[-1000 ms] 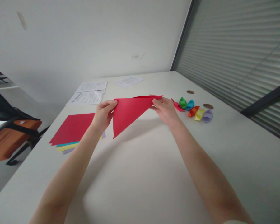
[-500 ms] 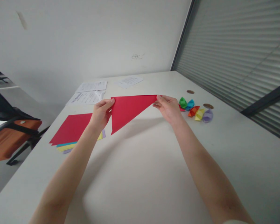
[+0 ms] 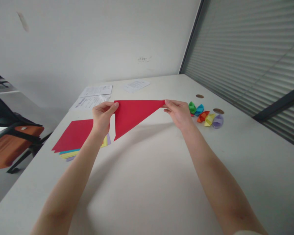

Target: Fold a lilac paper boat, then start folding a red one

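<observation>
Held up above the table is a red sheet of paper (image 3: 134, 114), folded into a triangle with its long slanting edge facing down to the right. My left hand (image 3: 103, 117) pinches its upper left corner between thumb and fingers. At the pointed right corner, my right hand (image 3: 177, 112) has a similar pinch on the paper. A shadow of the paper and hands falls on the white table (image 3: 147, 182) below. Just beyond my right hand lie several small folded paper pieces, among them a green one (image 3: 192, 107) and an orange-red one (image 3: 203, 116).
Behind my left forearm lies a stack of coloured paper (image 3: 72, 135), red on top. Printed sheets (image 3: 91, 101) rest near the wall. Two round brown discs (image 3: 219, 111) show at the right. An orange chair (image 3: 17, 145) stands left of the table; blinds (image 3: 247, 58) cover the right side.
Both hands still grip the red paper. My left hand and the paper's left edge have shifted slightly left, and the top edge looks straighter. My right hand has barely moved.
</observation>
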Demonstrator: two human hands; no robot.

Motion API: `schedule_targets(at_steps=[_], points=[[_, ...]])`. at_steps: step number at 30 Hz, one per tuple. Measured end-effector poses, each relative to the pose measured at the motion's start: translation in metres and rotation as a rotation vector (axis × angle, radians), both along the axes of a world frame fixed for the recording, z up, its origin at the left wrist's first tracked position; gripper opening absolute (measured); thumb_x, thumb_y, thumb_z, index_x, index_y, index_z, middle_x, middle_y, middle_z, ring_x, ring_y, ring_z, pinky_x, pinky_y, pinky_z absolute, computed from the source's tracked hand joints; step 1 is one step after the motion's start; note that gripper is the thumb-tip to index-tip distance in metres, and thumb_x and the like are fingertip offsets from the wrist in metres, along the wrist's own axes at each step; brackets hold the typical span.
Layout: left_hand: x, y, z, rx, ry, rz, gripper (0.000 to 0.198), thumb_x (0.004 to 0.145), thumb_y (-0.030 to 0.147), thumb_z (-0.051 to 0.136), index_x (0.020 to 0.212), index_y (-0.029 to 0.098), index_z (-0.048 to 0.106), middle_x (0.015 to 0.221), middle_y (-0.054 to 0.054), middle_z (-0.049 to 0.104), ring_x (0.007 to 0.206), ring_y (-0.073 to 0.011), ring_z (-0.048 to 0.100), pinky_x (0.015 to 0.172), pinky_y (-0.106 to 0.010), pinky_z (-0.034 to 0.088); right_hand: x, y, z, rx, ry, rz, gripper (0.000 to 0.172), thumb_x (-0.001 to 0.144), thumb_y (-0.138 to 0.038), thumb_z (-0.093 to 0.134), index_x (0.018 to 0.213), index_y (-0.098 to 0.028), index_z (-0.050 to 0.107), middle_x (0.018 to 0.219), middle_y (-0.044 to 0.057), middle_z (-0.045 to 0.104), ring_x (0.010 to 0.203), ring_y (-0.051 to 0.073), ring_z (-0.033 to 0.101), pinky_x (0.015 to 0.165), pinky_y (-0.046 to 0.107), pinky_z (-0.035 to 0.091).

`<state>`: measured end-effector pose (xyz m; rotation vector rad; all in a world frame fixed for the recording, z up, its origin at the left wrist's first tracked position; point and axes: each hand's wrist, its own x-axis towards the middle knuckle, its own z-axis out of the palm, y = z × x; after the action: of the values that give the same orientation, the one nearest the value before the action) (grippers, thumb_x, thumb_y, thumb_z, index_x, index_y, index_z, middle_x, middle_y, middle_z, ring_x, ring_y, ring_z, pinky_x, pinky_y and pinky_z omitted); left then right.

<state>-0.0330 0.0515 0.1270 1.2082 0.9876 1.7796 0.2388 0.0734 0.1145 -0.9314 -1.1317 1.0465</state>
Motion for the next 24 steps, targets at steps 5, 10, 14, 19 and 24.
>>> schedule_targets(at_steps=[5, 10, 14, 19, 24], points=[[0.0004, -0.0024, 0.0028, -0.007, 0.002, -0.017, 0.02, 0.059, 0.029, 0.085, 0.064, 0.018, 0.069, 0.058, 0.002, 0.061, 0.057, -0.0097, 0.057, 0.056, -0.022, 0.045, 0.0008, 0.0004, 0.0003, -0.01, 0.024, -0.01, 0.027, 0.063, -0.046, 0.081, 0.074, -0.022, 0.073, 0.076, 0.004, 0.073, 0.079, 0.018, 0.069, 0.068, 0.03, 0.048], [0.002, -0.0049, 0.0044, -0.049, -0.049, -0.069, 0.017, 0.06, 0.027, 0.084, 0.063, 0.019, 0.07, 0.06, 0.002, 0.062, 0.055, -0.0088, 0.055, 0.054, -0.022, 0.044, 0.0018, 0.0017, -0.0007, -0.019, 0.015, -0.017, 0.026, 0.064, -0.045, 0.08, 0.074, -0.022, 0.073, 0.077, 0.004, 0.073, 0.079, 0.018, 0.069, 0.068, 0.03, 0.048], [0.0016, -0.0051, 0.0042, -0.081, -0.065, -0.082, 0.016, 0.06, 0.028, 0.084, 0.063, 0.02, 0.071, 0.061, 0.001, 0.064, 0.055, -0.0091, 0.055, 0.053, -0.022, 0.044, 0.0022, 0.0025, -0.0017, -0.017, 0.002, -0.018, 0.027, 0.064, -0.046, 0.08, 0.075, -0.022, 0.073, 0.076, 0.004, 0.073, 0.079, 0.017, 0.069, 0.068, 0.029, 0.048], [0.0008, -0.0048, 0.0036, -0.071, -0.057, -0.099, 0.015, 0.061, 0.029, 0.083, 0.064, 0.02, 0.071, 0.063, 0.0, 0.065, 0.059, -0.0109, 0.058, 0.057, -0.024, 0.048, 0.0021, 0.0023, -0.0012, -0.016, 0.007, -0.037, 0.026, 0.063, -0.045, 0.081, 0.074, -0.023, 0.074, 0.075, 0.003, 0.072, 0.076, 0.016, 0.068, 0.067, 0.029, 0.047], [0.0006, -0.005, 0.0038, -0.071, -0.039, -0.095, 0.016, 0.061, 0.03, 0.083, 0.064, 0.02, 0.07, 0.065, 0.0, 0.066, 0.061, -0.0125, 0.061, 0.059, -0.025, 0.05, 0.0031, 0.0025, -0.0015, -0.007, -0.036, -0.055, 0.027, 0.064, -0.046, 0.08, 0.077, -0.022, 0.074, 0.077, 0.004, 0.072, 0.078, 0.017, 0.068, 0.068, 0.029, 0.048]])
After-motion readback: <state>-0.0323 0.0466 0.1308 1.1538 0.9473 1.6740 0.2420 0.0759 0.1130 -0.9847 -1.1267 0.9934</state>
